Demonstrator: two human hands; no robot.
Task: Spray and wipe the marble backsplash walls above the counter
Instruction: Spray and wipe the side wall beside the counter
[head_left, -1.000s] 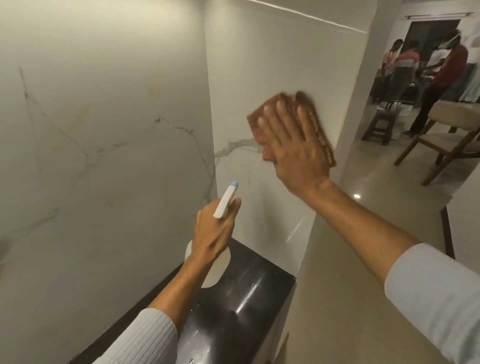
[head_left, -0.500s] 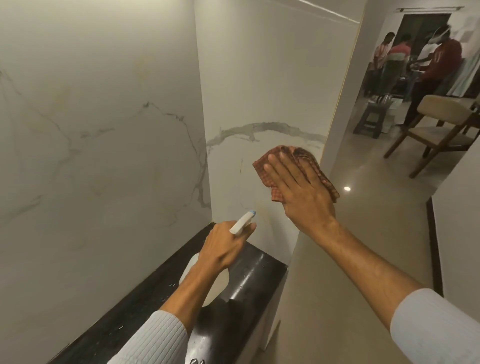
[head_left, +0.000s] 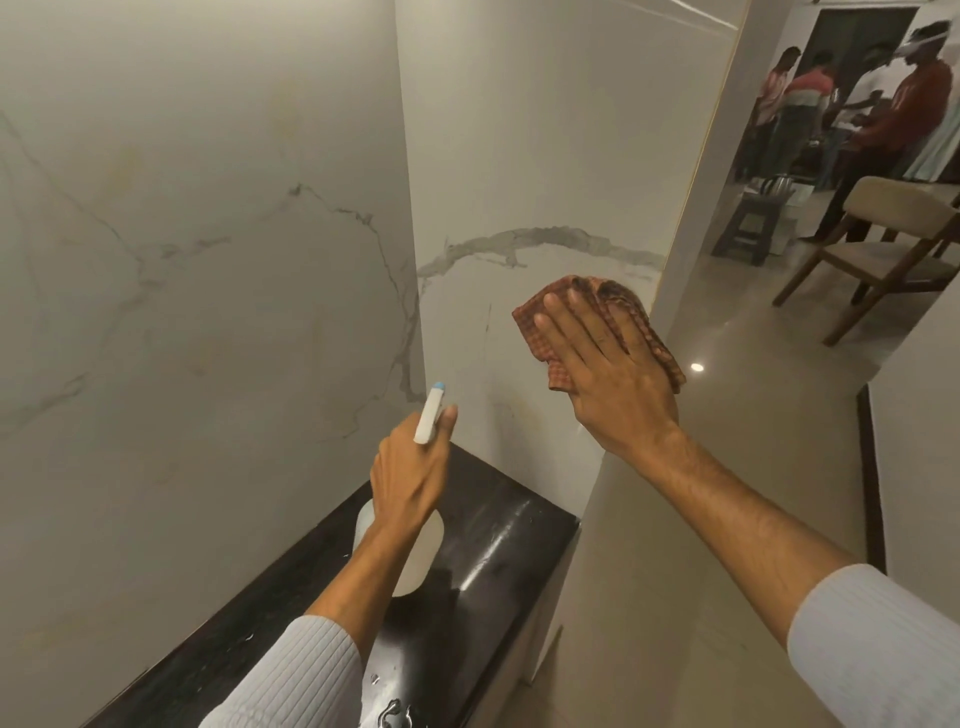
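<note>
Right hand (head_left: 613, 374) is flat on the checked cloth (head_left: 631, 306), fingers straight and a little apart. It presses the cloth to the end panel (head_left: 519, 182) of the marble backsplash, just under the grey vein and close to the panel's outer edge. Left hand (head_left: 408, 478) is wrapped round the neck of the spray bottle (head_left: 429, 418), with the nozzle tipped up toward the inside corner. The bottle's body hangs above the black table (head_left: 509, 535) (whether a finger sits on the trigger, I can't tell).

So this is the wipe, on the lower half of that panel. To do it well, I'd say: flat palm, even pressure, overlapping passes. Carry each stroke right out to the edge and right into the corner where the two slabs meet, since a seam like that tends to collect spray. The cloth is bunched at the top, and a smoother fold would put more of it on the stone. I'd finish down to the strip just above the table before turning to the long left wall (head_left: 182, 260). Droplets (head_left: 395, 717) bead on the near end of the table, worth a pass afterwards.
</note>
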